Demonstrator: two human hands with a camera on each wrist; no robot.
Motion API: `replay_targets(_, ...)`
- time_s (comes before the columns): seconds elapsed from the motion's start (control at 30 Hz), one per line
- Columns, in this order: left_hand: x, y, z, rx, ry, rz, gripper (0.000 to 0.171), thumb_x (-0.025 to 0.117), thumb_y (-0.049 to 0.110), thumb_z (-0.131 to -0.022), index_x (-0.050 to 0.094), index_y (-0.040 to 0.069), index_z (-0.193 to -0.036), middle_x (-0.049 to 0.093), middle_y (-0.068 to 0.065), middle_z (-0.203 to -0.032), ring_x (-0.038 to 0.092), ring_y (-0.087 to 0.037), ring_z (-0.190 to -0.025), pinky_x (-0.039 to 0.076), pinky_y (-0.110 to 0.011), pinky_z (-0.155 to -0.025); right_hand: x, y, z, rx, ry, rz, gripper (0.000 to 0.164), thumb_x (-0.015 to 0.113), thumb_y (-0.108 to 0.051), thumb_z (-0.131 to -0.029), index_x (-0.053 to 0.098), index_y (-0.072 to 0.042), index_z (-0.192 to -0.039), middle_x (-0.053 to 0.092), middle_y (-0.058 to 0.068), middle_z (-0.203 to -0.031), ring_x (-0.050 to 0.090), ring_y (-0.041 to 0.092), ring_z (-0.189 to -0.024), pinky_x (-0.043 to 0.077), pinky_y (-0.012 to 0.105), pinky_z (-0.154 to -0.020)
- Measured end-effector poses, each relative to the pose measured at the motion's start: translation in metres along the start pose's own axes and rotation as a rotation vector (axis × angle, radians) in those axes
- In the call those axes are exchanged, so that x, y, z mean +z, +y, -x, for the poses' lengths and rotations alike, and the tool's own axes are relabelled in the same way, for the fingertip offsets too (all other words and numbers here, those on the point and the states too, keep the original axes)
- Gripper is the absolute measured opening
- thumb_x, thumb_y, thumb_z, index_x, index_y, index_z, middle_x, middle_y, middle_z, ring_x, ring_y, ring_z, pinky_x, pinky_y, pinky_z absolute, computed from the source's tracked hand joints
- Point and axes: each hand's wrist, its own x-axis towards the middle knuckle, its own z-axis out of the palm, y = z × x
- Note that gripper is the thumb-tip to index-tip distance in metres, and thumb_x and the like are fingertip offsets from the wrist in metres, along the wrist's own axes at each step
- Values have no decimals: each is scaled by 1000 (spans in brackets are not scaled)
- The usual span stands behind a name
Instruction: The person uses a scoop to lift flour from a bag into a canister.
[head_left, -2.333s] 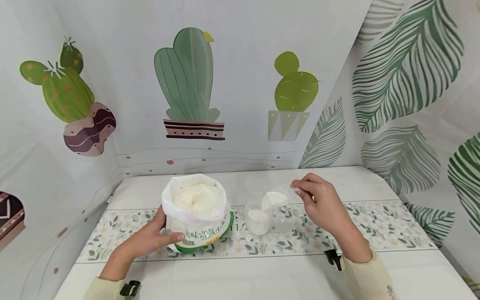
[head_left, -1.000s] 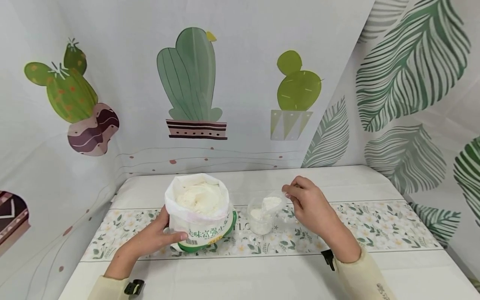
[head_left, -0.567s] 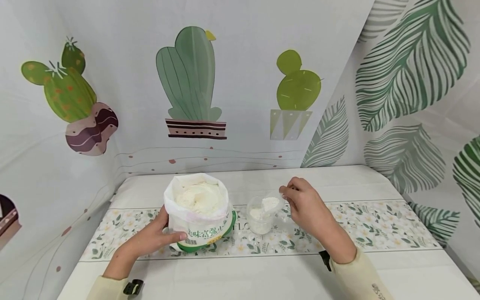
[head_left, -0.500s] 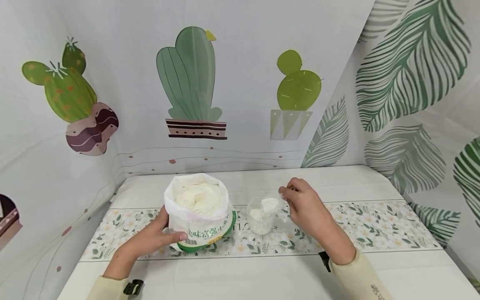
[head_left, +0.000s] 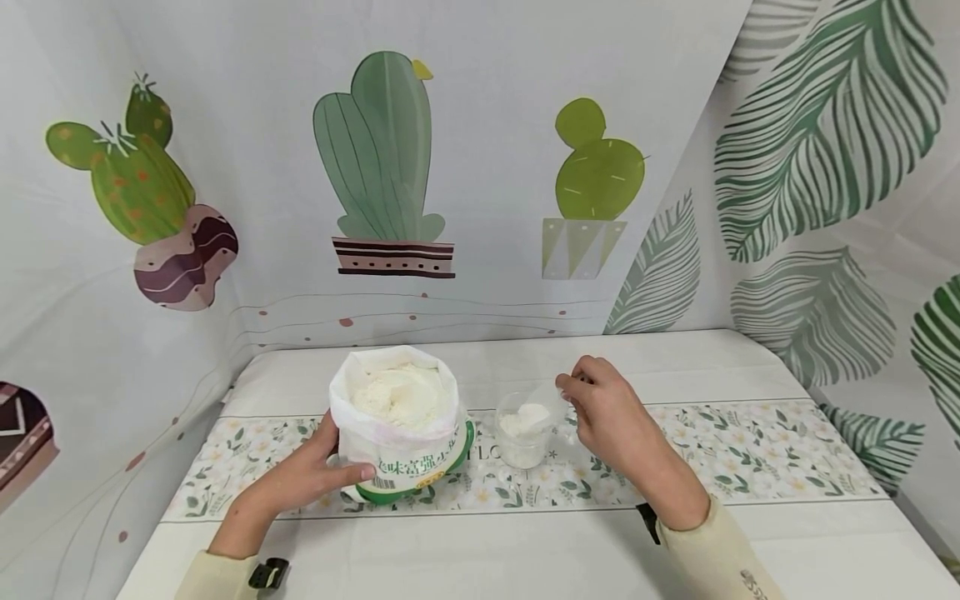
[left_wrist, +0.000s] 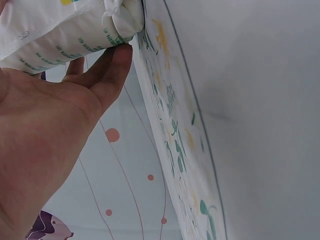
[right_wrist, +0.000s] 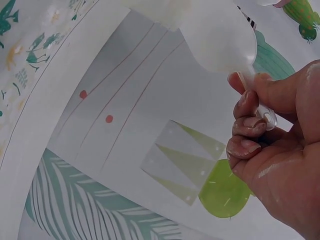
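Observation:
An open bag of white flour-like powder (head_left: 408,442), its top folded down, stands at left of centre. My left hand (head_left: 300,479) holds its left side, thumb in front, the other fingers round behind. With thumb and fingers my right hand (head_left: 615,421) pinches the short handle of a clear plastic scoop (right_wrist: 222,42). The scoop is tipped to the left over a clear plastic cup (head_left: 521,454), with white powder at its lip. Powder also lies inside the cup. Streaks of white mark the right fingers (right_wrist: 245,145) in the right wrist view.
The bag and cup stand on a white table (head_left: 480,550) with a floral band (head_left: 720,450) across it. Behind rises a hanging cloth (head_left: 495,167) printed with cacti; a leaf-patterned cloth (head_left: 825,308) closes the right side.
My right hand has moved left, bringing the scoop over the cup. The scoop now tips more steeply, and its powder has slid toward the lip. My left hand stays on the bag.

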Motion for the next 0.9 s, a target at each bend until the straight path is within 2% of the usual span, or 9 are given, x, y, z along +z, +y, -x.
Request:
replay_targets(0.5, 0, -1, 0, 6, -2, -3, 116, 82, 21, -96, -6, 41, -168, 25, -18, -168, 22, -48, -154, 23, -79, -112, -4, -3, -2, 6, 12, 7, 27, 77, 20, -82, 80, 2, -102, 58, 5, -86, 54, 20, -78, 49, 32, -65)
replay_targets(0.77, 0, 0, 1, 5, -5, 1, 116, 82, 21, -96, -6, 40, -168, 21, -18, -170, 20, -47, -155, 23, -79, -112, -11, -4, -1, 36, 9, -3, 31, 68, 25, -82, 80, 5, -103, 61, 6, -89, 57, 21, -82, 51, 32, -67)
replay_targets(0.9, 0, -1, 0, 10, -5, -7, 116, 82, 21, -96, -6, 39, -169, 24, -16, -169, 22, -46, -155, 24, -78, -112, -16, -4, -2, 58, 8, -3, 30, 69, 24, -83, 79, 5, -105, 61, 6, -91, 56, 20, -82, 50, 33, -68)
